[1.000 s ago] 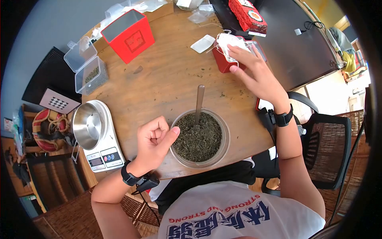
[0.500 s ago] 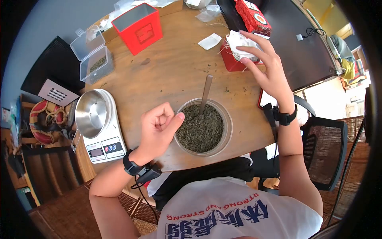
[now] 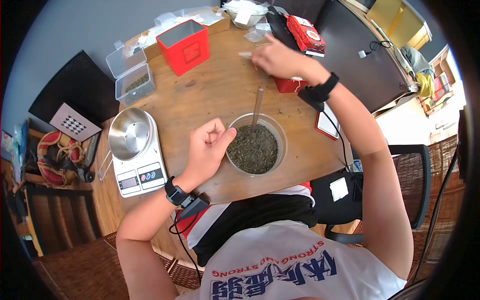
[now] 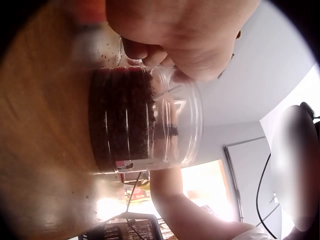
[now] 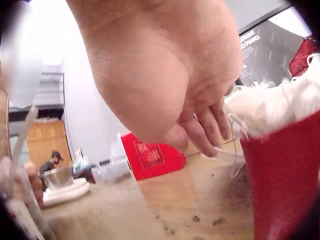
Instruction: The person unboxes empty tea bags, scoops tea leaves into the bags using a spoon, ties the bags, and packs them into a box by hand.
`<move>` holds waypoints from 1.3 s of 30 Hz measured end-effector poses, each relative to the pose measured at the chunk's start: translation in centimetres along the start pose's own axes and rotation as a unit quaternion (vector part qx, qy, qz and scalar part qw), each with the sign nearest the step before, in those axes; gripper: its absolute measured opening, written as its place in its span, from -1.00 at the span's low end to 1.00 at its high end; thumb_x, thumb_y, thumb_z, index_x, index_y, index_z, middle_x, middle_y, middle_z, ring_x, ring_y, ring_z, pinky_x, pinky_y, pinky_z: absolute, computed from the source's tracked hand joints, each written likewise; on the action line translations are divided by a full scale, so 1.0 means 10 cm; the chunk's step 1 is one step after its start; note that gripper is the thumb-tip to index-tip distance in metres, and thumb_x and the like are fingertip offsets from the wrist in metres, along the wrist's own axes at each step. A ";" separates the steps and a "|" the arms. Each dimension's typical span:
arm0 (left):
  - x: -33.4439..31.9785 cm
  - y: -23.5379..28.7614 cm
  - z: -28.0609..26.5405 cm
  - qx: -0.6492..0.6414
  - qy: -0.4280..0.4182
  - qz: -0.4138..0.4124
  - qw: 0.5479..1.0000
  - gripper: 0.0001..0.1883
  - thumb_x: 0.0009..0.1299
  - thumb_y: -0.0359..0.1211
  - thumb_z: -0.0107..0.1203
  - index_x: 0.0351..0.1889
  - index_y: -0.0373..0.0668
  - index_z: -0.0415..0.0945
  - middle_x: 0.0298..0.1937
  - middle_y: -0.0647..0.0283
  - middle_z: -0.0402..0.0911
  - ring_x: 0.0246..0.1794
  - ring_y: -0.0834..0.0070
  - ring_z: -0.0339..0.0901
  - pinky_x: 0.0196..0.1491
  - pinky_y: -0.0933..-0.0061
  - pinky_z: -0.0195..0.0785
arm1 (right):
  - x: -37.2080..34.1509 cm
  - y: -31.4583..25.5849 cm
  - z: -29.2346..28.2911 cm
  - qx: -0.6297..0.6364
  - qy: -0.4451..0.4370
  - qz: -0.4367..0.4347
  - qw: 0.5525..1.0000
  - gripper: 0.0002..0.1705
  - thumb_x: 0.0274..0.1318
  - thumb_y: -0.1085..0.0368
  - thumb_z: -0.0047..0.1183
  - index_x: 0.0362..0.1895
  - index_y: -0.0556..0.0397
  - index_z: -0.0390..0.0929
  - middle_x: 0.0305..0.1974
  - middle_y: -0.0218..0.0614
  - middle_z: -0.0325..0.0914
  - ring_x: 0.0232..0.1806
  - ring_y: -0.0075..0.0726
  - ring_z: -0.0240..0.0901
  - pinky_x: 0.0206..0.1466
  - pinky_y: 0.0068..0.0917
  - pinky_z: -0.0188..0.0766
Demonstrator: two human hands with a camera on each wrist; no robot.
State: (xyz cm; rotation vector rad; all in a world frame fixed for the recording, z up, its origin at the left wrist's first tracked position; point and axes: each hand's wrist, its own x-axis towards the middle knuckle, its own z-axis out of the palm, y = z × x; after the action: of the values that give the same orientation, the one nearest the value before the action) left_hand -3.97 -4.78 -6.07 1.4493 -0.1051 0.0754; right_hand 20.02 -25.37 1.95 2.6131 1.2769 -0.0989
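Note:
A clear round jar (image 3: 254, 161) of dark dried leaves has a stick-like handle (image 3: 257, 107) standing in it. My left hand (image 3: 206, 150) is beside the jar, fingers loosely curled around nothing, thumb tip at the rim; the left wrist view shows this hand (image 4: 185, 35) over the jar's side (image 4: 125, 120). My right hand (image 3: 282, 61), blurred, reaches past a small red box (image 3: 289, 86) and pinches a thin white packet (image 3: 245, 54). In the right wrist view its fingers (image 5: 200, 137) are bent down beside the red box (image 5: 285, 175), which holds white bags (image 5: 275, 107).
At the left stand a kitchen scale (image 3: 140, 175) with a metal pan (image 3: 129, 134) and an open clear box (image 3: 136, 90) with some leaves. Behind are a tall red box (image 3: 184, 48) and a glass bowl (image 3: 245, 17). A red package (image 3: 306, 35) lies at the back right.
My right hand has moved left from above the white bags in the small red box to the white packet, its fingers now bent. The left hand stays beside the jar. The head view has shifted.

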 end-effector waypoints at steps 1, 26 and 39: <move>-0.01 0.01 0.01 0.000 -0.005 -0.001 1.000 -0.60 0.55 -0.42 0.18 -0.54 -0.05 0.26 -0.63 0.69 0.18 -0.61 0.93 -0.02 -0.53 0.60 -0.29 | -0.08 0.14 -0.07 0.085 0.107 0.000 0.991 -0.63 0.50 0.20 -0.09 0.12 0.12 0.66 0.12 -0.07 0.66 0.21 -0.12 0.56 0.68 -0.05 -0.12; -0.04 0.03 0.04 -0.010 -0.022 -0.024 0.999 -0.60 0.56 -0.41 0.16 -0.52 -0.03 0.24 -0.60 0.69 0.16 -0.58 0.93 -0.03 -0.52 0.61 -0.27 | -1.22 -0.06 0.35 0.195 0.181 0.070 0.961 -0.44 0.58 -0.02 -0.24 0.26 0.13 0.58 0.29 -0.09 0.57 0.44 -0.02 0.37 0.67 0.16 -0.20; -0.04 0.03 0.01 0.006 -0.025 -0.022 0.999 -0.59 0.55 -0.41 0.18 -0.53 -0.03 0.22 -0.59 0.69 0.16 -0.58 0.92 -0.03 -0.51 0.59 -0.28 | -1.02 0.14 0.30 0.307 0.104 0.167 0.931 -0.47 0.56 -0.02 -0.13 0.18 0.15 0.64 0.13 0.00 0.67 0.21 -0.04 0.58 0.44 -0.17 0.29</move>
State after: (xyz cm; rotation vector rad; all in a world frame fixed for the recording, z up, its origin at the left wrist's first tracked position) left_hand -4.39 -4.80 -5.80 1.4654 -0.1124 0.0036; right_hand 14.90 -34.74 0.92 3.4238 0.9405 -0.1939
